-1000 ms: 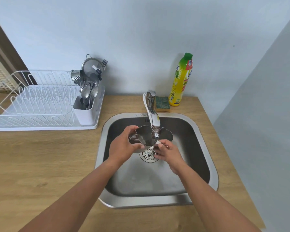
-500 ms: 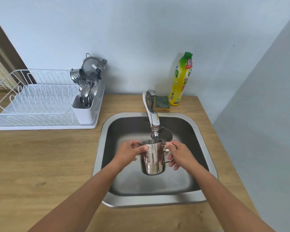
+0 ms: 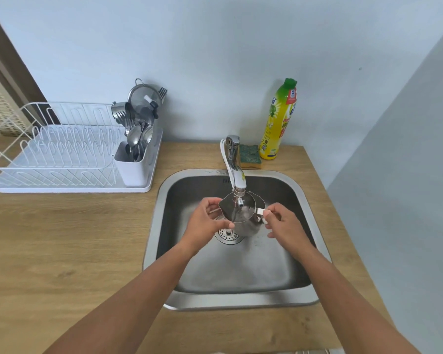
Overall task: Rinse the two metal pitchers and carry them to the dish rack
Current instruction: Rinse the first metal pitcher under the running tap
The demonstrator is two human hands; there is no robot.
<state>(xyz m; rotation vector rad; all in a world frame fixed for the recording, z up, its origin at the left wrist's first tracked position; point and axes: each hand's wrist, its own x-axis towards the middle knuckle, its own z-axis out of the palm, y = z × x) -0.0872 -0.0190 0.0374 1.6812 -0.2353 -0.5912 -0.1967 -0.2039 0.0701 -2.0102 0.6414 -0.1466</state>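
Observation:
I hold a shiny metal pitcher (image 3: 243, 217) under the faucet (image 3: 234, 169), over the steel sink (image 3: 302, 195). Its mouth tips up toward me and the spout points left. My left hand (image 3: 205, 223) grips its left rim and side. My right hand (image 3: 281, 223) pinches its handle on the right. Behind it, the rim of a second metal pitcher (image 3: 259, 199) peeks out in the sink, mostly hidden. The white wire dish rack (image 3: 62, 149) stands on the wooden counter to the far left.
A white cutlery caddy (image 3: 132, 162) with spoons, forks and a strainer sits at the rack's right end. A yellow dish-soap bottle (image 3: 278, 121) and a green sponge (image 3: 251, 155) stand behind the sink. The drain strainer (image 3: 226, 235) lies under the pitcher. A wall runs along the right.
The pitcher has moved back from upright near the sink's front to under the faucet and tilted, mouth toward me. Both hands moved away from me with it.

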